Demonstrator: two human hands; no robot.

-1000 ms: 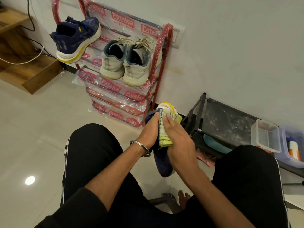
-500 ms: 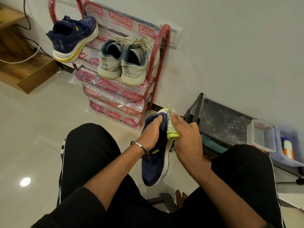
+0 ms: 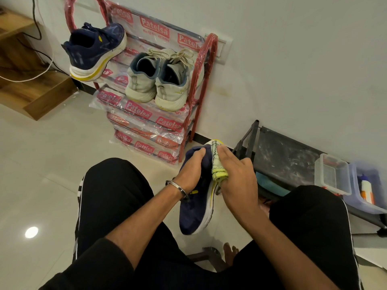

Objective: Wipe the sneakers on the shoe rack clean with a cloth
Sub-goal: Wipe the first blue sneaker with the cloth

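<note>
Open floor is lying to my left and near, free for a reach. Far ahead the red shoe rack is blocking the way against the wall. On my right the black rack is crowding close, and my knees are hemming both sides.

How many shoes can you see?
4. One navy sneaker sits on the red rack's top left, two grey sneakers sit side by side beside it, and another navy sneaker is in the left hand. More may be hidden.
</note>
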